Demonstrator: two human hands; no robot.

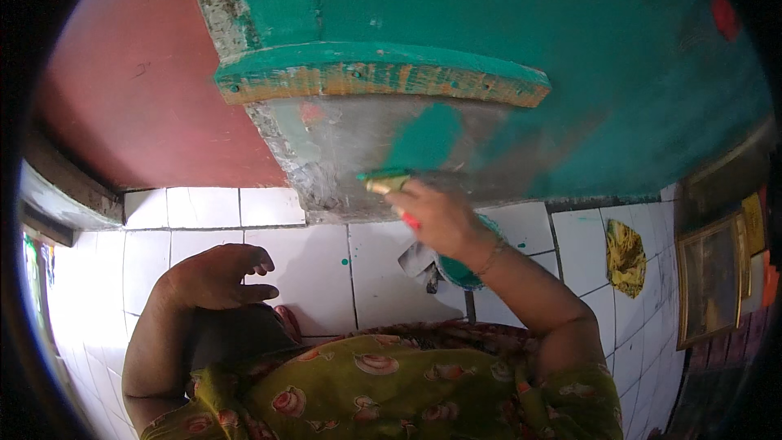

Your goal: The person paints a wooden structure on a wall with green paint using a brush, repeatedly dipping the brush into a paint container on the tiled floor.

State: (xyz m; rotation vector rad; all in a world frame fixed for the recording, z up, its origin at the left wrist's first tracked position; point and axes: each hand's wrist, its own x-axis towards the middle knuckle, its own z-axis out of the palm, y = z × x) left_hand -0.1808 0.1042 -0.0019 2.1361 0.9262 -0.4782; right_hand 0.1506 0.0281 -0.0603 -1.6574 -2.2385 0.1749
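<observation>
My right hand [437,217] grips a paintbrush [388,183] with a red handle end, its bristles green with paint and against the grey lower part of the wall [348,140]. Fresh green strokes [427,134] show above the brush. A wooden ledge [391,82], green on top and only partly painted along its front, crosses the wall higher up. Partly hidden under my right forearm, a container of green paint [458,272] stands on the floor. My left hand [223,278] is held over the floor at the left, fingers bent and apart, holding nothing.
White floor tiles [305,256] bear green drips. Beside the paint container lie a flat grey scraper-like piece [417,258] and a small dark object. A crumpled yellow wrapper [625,256] lies to the right, near a gold-framed picture [712,281]. A reddish wall surface [165,85] is at left.
</observation>
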